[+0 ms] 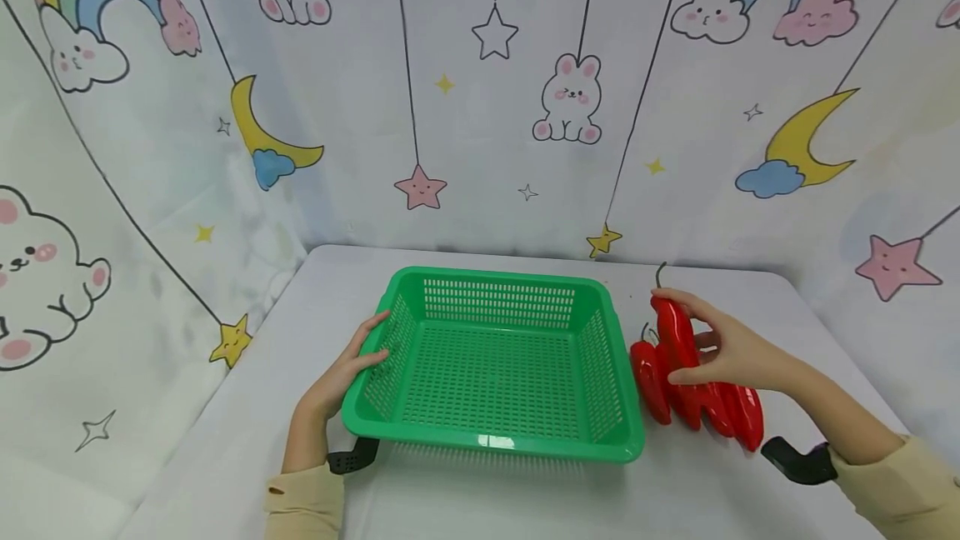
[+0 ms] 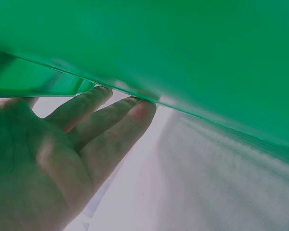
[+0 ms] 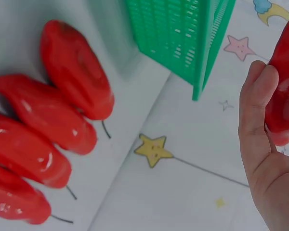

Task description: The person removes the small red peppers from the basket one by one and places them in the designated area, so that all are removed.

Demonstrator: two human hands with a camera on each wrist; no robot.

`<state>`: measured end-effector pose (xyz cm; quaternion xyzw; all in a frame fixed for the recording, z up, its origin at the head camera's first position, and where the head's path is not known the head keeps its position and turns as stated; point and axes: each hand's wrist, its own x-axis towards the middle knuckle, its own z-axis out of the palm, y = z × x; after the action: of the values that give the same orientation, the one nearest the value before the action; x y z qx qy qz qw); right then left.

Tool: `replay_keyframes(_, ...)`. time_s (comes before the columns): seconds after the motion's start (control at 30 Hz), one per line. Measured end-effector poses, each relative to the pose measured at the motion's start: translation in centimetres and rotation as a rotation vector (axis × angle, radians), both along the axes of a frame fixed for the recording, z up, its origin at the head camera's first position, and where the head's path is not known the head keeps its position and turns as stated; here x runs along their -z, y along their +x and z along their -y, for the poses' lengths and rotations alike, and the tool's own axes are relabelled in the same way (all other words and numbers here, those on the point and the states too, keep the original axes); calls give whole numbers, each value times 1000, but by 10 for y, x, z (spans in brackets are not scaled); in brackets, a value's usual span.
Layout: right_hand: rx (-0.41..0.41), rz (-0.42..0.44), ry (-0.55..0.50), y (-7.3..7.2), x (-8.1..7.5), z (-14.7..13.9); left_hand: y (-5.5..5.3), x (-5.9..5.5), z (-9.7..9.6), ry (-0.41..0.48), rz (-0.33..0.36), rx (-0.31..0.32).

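A green plastic basket with slotted walls sits on the white table. My left hand holds its left rim, with two digits over the rim in the head view; in the left wrist view the other fingers touch the rim's underside. To the right of the basket, my right hand grips a glossy red pepper, thumb on one side and fingers on the other. The pepper is upright, its dark stem pointing up. Below it several more red peppers lie side by side on the table.
A pale cloth printed with stars, moons and rabbits hangs behind and beside the table. The row of peppers lies close to the basket's right wall. Each wrist bears a black strap-on device.
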<state>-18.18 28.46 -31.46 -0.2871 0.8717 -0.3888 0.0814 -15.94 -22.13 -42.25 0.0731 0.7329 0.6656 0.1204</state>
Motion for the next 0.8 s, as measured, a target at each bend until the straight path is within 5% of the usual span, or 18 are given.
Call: replay_keyframes(0.8,89,-8,31,7,11,-64,0,0,0,8,-16,3)
